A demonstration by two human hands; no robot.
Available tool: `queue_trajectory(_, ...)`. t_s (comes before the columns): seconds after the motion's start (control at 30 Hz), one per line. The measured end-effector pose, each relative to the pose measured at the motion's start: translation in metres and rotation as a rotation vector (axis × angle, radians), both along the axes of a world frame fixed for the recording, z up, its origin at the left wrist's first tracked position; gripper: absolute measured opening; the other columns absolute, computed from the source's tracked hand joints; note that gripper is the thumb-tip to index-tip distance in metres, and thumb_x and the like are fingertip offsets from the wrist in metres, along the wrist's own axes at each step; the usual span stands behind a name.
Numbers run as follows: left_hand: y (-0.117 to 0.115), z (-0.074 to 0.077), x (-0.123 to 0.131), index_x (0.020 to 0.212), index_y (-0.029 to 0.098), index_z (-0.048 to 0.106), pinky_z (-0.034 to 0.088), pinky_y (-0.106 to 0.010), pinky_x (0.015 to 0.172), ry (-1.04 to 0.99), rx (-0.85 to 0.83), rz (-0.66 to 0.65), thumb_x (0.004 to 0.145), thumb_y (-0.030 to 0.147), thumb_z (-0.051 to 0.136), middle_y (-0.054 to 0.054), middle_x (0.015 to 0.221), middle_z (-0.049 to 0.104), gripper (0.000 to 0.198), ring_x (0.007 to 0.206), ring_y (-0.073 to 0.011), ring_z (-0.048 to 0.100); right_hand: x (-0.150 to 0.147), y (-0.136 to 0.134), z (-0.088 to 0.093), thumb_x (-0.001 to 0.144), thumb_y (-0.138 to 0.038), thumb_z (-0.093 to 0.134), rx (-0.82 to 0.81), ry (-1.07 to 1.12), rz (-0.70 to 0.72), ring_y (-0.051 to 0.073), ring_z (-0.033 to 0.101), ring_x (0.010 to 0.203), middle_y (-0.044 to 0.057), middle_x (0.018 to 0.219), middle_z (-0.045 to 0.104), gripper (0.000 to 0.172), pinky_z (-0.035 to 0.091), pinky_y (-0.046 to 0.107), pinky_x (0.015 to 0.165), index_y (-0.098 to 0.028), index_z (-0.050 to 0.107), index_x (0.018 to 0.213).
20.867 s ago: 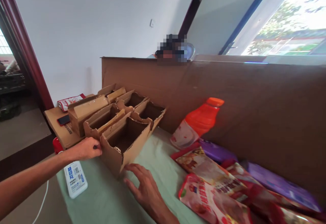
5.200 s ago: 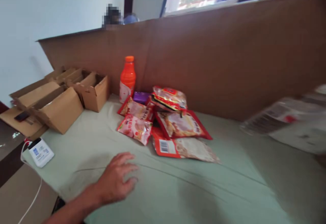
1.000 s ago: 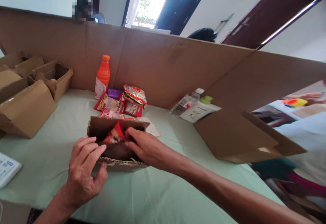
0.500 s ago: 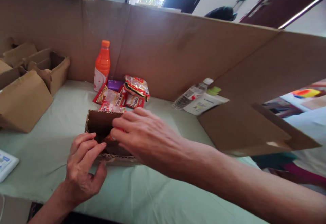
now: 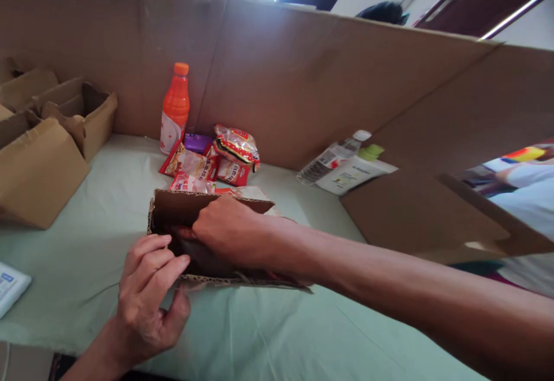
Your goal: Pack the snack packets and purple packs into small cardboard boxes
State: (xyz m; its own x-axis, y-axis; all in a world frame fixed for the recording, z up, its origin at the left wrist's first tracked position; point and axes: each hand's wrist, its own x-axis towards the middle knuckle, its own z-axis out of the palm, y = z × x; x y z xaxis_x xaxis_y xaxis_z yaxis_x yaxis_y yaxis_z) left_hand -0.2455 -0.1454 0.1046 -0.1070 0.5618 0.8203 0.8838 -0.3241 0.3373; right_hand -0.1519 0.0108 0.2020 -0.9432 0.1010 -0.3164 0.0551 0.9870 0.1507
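An open cardboard box (image 5: pixel 186 202) stands in front of me on the green cloth. My left hand (image 5: pixel 151 288) grips its near left edge, with fingers over the rim and the thumb on the outside. Deep inside the box is my right hand (image 5: pixel 229 225), knuckles up and fingers curled down out of sight. A bit of something red shows beside it in the dark interior; what the fingers hold is hidden. Just behind the box lie several red snack packets (image 5: pixel 193 164), and a larger clear-and-red snack bag (image 5: pixel 237 144) rests on top of them.
An orange drink bottle (image 5: pixel 175 107) stands by the cardboard wall (image 5: pixel 281 69), near a purple packet (image 5: pixel 198 142). Right of them lean a clear bottle (image 5: pixel 329 161) and a white tube (image 5: pixel 350 173). Cardboard boxes (image 5: pixel 38 167) sit left; a white pack (image 5: pixel 12 288) lies nearer.
My right hand has gone lower into the box, and its fingers are now hidden. The left hand keeps its hold on the edge. The view has shifted slightly.
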Motion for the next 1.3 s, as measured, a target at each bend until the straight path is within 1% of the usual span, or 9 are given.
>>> queue_trajectory(0.17, -0.001, -0.001, 0.0, 0.116, 0.016, 0.062, 0.056, -0.048, 0.096, 0.022, 0.005, -0.002, 0.082, 0.006, 0.058, -0.008, 0.096, 0.065, 0.036, 0.108, -0.0265, 0.063, 0.015, 0.001, -0.01, 0.097, -0.017, 0.055, -0.002, 0.104, -0.007, 0.023, 0.071, 0.074, 0.008, 0.078, 0.076, 0.022, 0.043, 0.029, 0.062, -0.019, 0.076, 0.101)
queue_trajectory(0.3, 0.001, 0.001, 0.001, 0.118, 0.02, 0.062, 0.056, -0.048, 0.095, 0.019, 0.002, 0.014, 0.082, 0.006, 0.058, -0.006, 0.096, 0.067, 0.039, 0.108, -0.0267, 0.064, 0.014, 0.01, -0.033, 0.093, -0.008, 0.058, -0.071, -0.112, -0.088, 0.021, 0.072, 0.079, 0.012, 0.089, 0.078, 0.02, 0.046, 0.027, 0.063, -0.014, 0.077, 0.094)
queue_trajectory(0.4, 0.002, 0.004, 0.0, 0.119, 0.02, 0.062, 0.057, -0.047, 0.094, 0.023, -0.001, 0.008, 0.082, 0.005, 0.059, -0.006, 0.096, 0.067, 0.04, 0.108, -0.0264, 0.065, 0.015, 0.019, -0.025, 0.093, -0.007, 0.056, -0.101, -0.108, -0.108, 0.021, 0.073, 0.081, 0.012, 0.094, 0.077, 0.022, 0.05, 0.028, 0.068, -0.013, 0.077, 0.098)
queue_trajectory(0.63, -0.015, -0.011, -0.008, 0.133, 0.022, 0.059, 0.048, -0.049, 0.108, -0.032, -0.002, 0.148, 0.079, 0.008, 0.07, -0.013, 0.138, 0.053, 0.057, 0.128, -0.0307, 0.055, 0.111, 0.021, 0.011, 0.098, -0.034, 0.057, -0.173, 0.735, -0.25, 0.022, 0.072, 0.088, 0.006, 0.096, 0.076, 0.018, 0.055, 0.037, 0.086, -0.025, 0.073, 0.099)
queue_trajectory(0.77, -0.024, -0.028, -0.011, 0.143, 0.028, 0.051, 0.05, -0.053, 0.107, -0.241, -0.046, 0.16, 0.078, 0.013, 0.074, -0.01, 0.135, 0.057, 0.071, 0.121, -0.0296, 0.06, 0.172, 0.01, -0.029, 0.094, -0.054, 0.062, -0.236, 0.924, -0.39, 0.025, 0.073, 0.097, 0.009, 0.109, 0.076, 0.039, 0.059, 0.037, 0.081, -0.026, 0.066, 0.121)
queue_trajectory(0.87, -0.021, -0.03, -0.009, 0.152, 0.027, 0.038, 0.049, -0.057, 0.107, -0.303, -0.115, 0.041, 0.082, 0.013, 0.07, -0.009, 0.118, 0.065, 0.078, 0.116, -0.029, 0.063, 0.175, 0.001, -0.065, 0.089, -0.061, 0.065, -0.301, 0.891, -0.377, 0.03, 0.067, 0.116, 0.015, 0.129, 0.069, 0.065, 0.058, 0.044, 0.092, -0.023, 0.054, 0.14)
queue_trajectory(0.93, -0.019, -0.027, -0.007, 0.155, 0.026, 0.031, 0.045, -0.06, 0.111, -0.307, -0.12, 0.009, 0.084, 0.011, 0.069, -0.008, 0.112, 0.068, 0.082, 0.115, -0.0285, 0.064, 0.162, -0.002, -0.078, 0.09, -0.055, 0.068, -0.353, 0.898, -0.311, 0.03, 0.067, 0.115, 0.014, 0.126, 0.071, 0.058, 0.056, 0.047, 0.095, -0.022, 0.057, 0.136)
queue_trajectory(1.1, -0.019, -0.023, -0.011, 0.154, 0.023, 0.034, 0.047, -0.055, 0.111, -0.297, -0.186, 0.099, 0.09, 0.017, 0.065, -0.008, 0.112, 0.069, 0.072, 0.114, -0.0263, 0.066, 0.136, -0.005, -0.087, 0.094, -0.028, 0.064, -0.438, 1.026, -0.253, 0.024, 0.07, 0.103, 0.01, 0.112, 0.074, 0.028, 0.059, 0.041, 0.089, -0.022, 0.06, 0.121)
queue_trajectory(1.3, -0.007, -0.007, -0.027, 0.155, 0.029, 0.033, 0.046, -0.059, 0.111, -0.137, -0.264, 0.332, 0.086, 0.033, 0.071, -0.016, 0.161, 0.033, 0.078, 0.141, -0.0366, 0.045, 0.138, 0.011, -0.095, 0.091, -0.041, 0.069, -0.234, 1.157, -0.371, 0.034, 0.049, 0.138, 0.018, 0.152, 0.045, 0.074, 0.05, 0.055, 0.105, -0.027, 0.034, 0.154)
